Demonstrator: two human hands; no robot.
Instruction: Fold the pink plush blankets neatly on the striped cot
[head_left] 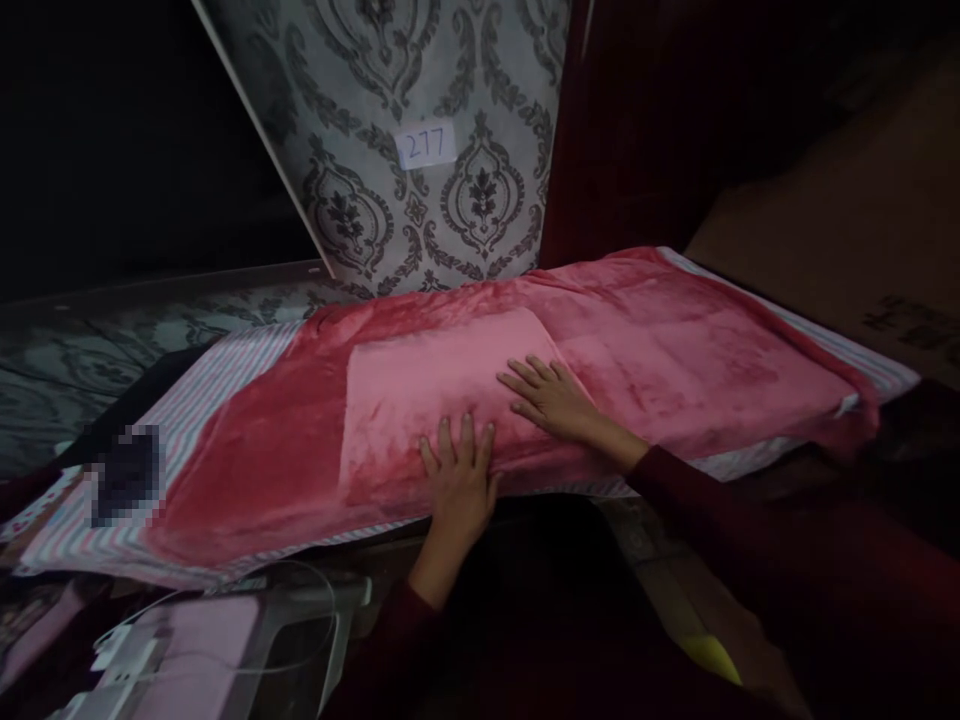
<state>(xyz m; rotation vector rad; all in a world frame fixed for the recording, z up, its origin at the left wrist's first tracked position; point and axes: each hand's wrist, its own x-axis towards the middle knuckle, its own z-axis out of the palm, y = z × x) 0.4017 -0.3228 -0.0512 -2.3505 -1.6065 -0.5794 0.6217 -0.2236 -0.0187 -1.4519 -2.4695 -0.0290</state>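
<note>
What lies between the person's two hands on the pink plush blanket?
Only bare pink plush blanket lies between the left hand and the right hand; the head view shows nothing else there.

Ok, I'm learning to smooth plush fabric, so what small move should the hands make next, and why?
Probably slide the right hand outward along the pink blanket: both it and the left hand lie flat mid-blanket, and creases show toward the right end.

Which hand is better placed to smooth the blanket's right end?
Likely right: the right hand lies flat on the blanket nearer that end; the left hand rests at its near edge, further left.
</note>
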